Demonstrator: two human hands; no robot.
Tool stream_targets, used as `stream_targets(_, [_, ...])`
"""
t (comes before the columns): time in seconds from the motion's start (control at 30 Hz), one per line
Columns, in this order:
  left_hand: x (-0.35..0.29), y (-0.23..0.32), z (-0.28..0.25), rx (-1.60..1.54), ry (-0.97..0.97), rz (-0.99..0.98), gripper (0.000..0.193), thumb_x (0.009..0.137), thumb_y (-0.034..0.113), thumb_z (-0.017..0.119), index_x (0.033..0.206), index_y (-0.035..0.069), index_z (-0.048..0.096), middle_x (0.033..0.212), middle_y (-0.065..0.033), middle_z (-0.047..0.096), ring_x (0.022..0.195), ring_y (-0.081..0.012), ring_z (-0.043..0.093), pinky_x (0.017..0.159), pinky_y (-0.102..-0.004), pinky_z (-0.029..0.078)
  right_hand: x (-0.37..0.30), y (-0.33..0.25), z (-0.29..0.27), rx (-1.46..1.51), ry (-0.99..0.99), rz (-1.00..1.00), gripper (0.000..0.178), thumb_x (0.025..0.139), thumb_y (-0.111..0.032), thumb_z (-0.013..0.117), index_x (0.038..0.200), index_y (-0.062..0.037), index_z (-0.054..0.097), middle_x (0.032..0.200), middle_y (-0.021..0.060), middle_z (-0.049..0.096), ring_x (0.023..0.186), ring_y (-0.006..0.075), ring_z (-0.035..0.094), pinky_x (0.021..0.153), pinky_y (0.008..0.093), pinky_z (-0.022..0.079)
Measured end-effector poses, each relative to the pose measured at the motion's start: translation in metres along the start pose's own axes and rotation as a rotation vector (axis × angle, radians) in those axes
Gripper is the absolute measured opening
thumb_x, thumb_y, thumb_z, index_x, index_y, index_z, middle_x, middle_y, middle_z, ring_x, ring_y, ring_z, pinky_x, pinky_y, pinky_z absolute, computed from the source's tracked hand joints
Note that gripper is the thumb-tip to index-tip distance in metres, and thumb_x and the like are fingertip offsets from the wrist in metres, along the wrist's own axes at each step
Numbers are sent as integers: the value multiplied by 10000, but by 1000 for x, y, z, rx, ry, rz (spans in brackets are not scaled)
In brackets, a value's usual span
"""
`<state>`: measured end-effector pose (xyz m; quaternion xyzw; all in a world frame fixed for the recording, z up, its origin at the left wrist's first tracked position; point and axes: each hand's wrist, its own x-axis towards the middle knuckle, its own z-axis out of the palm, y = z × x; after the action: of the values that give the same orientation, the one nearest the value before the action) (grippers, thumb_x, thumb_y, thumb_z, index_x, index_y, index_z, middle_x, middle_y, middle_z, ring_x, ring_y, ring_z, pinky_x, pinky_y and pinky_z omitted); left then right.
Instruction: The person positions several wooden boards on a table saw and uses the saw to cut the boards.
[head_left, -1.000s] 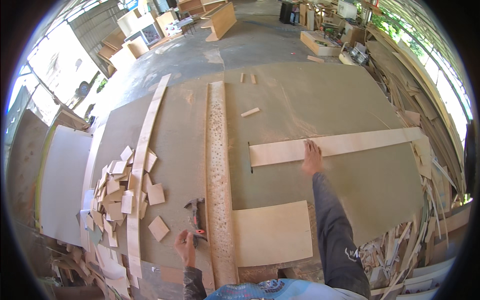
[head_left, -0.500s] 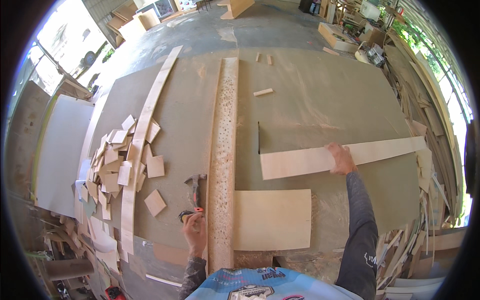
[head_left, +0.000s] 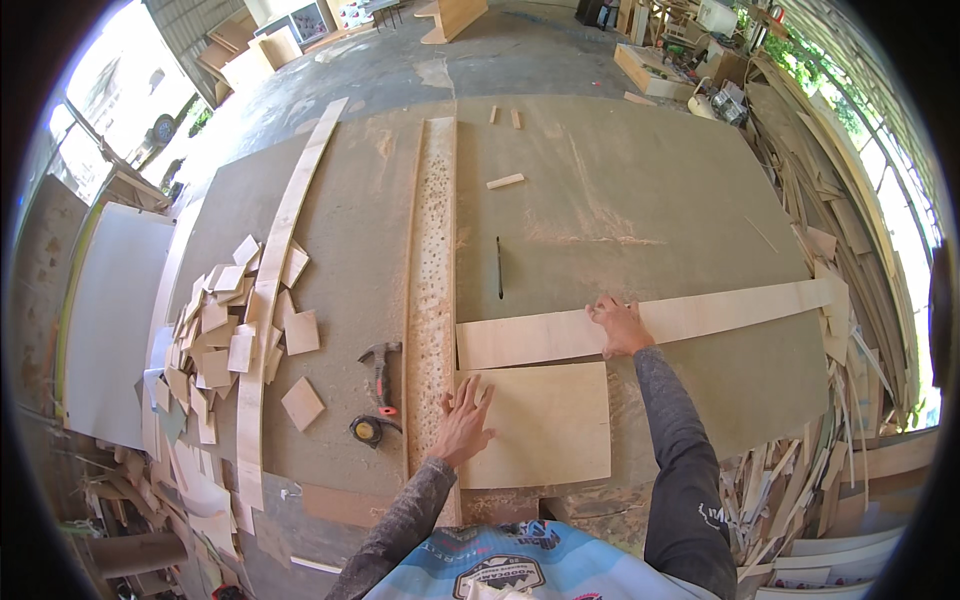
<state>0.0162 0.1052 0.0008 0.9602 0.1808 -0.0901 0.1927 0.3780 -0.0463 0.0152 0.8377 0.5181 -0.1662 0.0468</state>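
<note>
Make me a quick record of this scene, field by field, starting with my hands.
Left hand: fingers spread, over the speckled strip and the left edge of the pale panel; contact unclear
Right hand: on the long board, fingers spread
Tools: hammer and tape measure, left of the speckled strip
Beyond the long board: thin black item
Far left: heap of small wooden squares
</note>
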Motion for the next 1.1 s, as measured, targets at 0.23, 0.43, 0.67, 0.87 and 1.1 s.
stream_targets(0.23, [20,-14,-6,16,-61,-36,1251,668,552,852,1606,36,204,1654,-228,165,1555,-373,125,1157,-671,139,3,11,8,-12,5,-96,1077,485,-187,971,1454,-120,508,1379,82,492,1322,332,443,1109,576,365])
stream_targets(0.43, [27,-20,8,144,-125,-54,1381,599,641,850,1587,-45,171,1624,-249,218,1550,-399,117,1160,-673,107,-4,7,16,124,39,-179,969,546,-118,918,1429,-95,518,1408,111,460,1292,358,417,1116,526,348])
stream_targets(0.67, [30,-15,12,253,-72,-37,1416,552,704,833,1574,-55,214,1567,-234,302,1533,-404,139,1141,-645,151,-1,39,37,436,37,-203,674,673,-53,772,1330,-73,625,1391,85,473,1267,339,404,1138,454,305])
stream_targets(0.87, [30,-14,14,292,-67,-31,1405,553,709,828,1564,-64,233,1552,-256,312,1527,-415,129,1145,-630,136,-9,11,64,561,259,-48,536,689,17,713,1217,-76,689,1349,32,516,1263,291,422,1126,432,283])
stream_targets(1.1, [38,-28,-2,175,-60,21,1259,597,649,848,1511,-65,358,1530,-235,349,1512,-387,189,1153,-623,140,-3,5,85,620,376,-12,541,712,28,742,1229,-124,699,1364,14,529,1320,274,415,1148,422,282])
